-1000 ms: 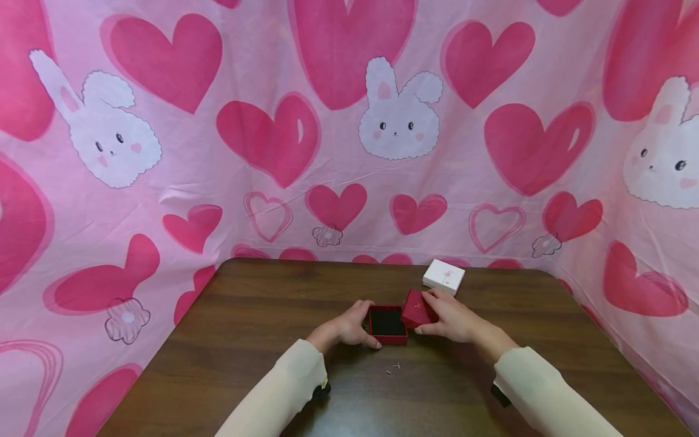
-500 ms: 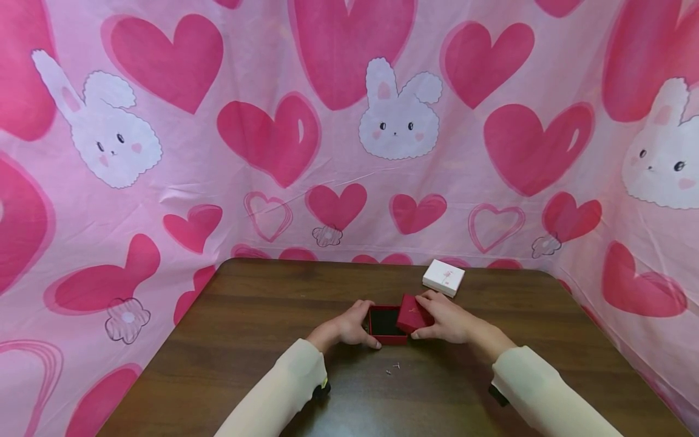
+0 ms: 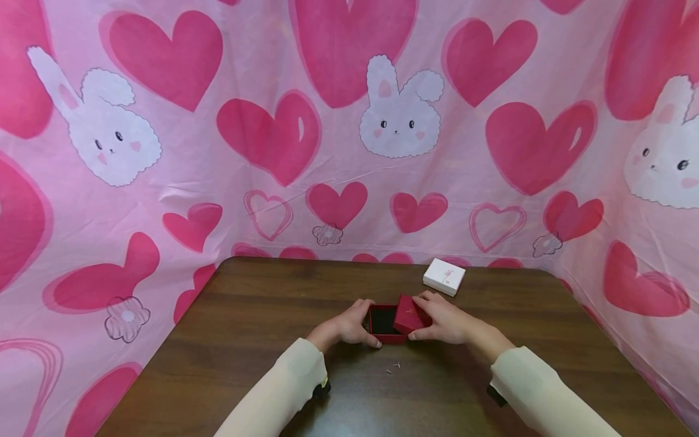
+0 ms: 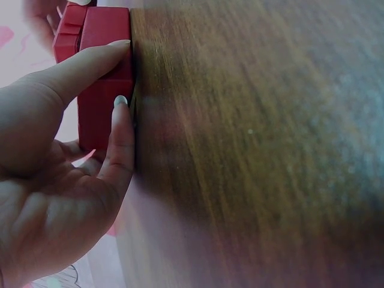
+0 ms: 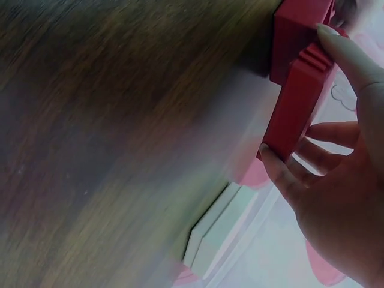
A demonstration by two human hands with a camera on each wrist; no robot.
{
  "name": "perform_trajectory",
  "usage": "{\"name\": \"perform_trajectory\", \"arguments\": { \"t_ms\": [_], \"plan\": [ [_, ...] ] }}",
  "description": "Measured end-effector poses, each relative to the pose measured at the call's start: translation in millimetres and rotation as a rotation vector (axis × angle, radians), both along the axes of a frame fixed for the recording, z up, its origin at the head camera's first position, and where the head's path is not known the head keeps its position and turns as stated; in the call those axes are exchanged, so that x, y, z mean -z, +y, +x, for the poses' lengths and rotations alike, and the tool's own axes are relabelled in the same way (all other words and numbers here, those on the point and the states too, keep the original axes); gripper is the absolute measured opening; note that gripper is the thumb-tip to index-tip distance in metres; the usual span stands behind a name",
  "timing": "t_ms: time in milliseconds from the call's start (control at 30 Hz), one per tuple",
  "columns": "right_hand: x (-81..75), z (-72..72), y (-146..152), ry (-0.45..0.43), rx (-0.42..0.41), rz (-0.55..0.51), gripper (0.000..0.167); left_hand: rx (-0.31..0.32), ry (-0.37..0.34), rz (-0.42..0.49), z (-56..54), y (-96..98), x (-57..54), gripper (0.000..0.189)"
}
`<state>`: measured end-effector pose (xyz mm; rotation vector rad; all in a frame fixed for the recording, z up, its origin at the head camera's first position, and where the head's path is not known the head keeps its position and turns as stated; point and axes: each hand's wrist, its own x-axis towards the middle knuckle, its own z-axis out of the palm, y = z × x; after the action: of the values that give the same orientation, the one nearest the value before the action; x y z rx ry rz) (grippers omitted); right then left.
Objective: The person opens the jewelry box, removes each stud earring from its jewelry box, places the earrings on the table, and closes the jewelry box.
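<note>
On the table stands a small red gift box base (image 3: pixel 383 321) with a black lining inside. My left hand (image 3: pixel 352 325) holds it from the left, thumb along the near side and fingers round the other sides, as the left wrist view shows. My right hand (image 3: pixel 449 317) grips the red lid (image 3: pixel 408 314) between thumb and fingers. Tilted, the lid overlaps the right part of the base in the head view. In the right wrist view the lid (image 5: pixel 295 105) leans against the base's upper edge, its far end raised off the table.
A white box (image 3: pixel 444 277) with a pink print sits at the back right of the brown wooden table (image 3: pixel 262 303). Two tiny silvery pieces (image 3: pixel 397 365) lie in front of the red box. A pink cloth with hearts and rabbits hangs behind.
My right hand has brought the red lid left and slightly down, so it covers more of the base's right side. My left hand and the base stay put.
</note>
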<state>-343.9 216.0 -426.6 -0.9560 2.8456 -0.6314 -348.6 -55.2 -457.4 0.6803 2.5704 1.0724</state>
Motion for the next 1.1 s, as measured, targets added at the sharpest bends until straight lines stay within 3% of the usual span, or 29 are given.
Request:
{"name": "perform_trajectory", "arguments": {
  "t_ms": [767,1100],
  "plan": [
    [1.9,-2.1,-18,0.002,-0.064,-0.011,0.089,0.016,0.011,-0.018,0.2,-1.0,-3.0,0.081],
    [-0.1,-4.6,-26,-0.066,-0.043,-0.008,0.088,0.021,0.011,-0.017,-0.5,-1.7,-1.9,0.079]
  ]
}}
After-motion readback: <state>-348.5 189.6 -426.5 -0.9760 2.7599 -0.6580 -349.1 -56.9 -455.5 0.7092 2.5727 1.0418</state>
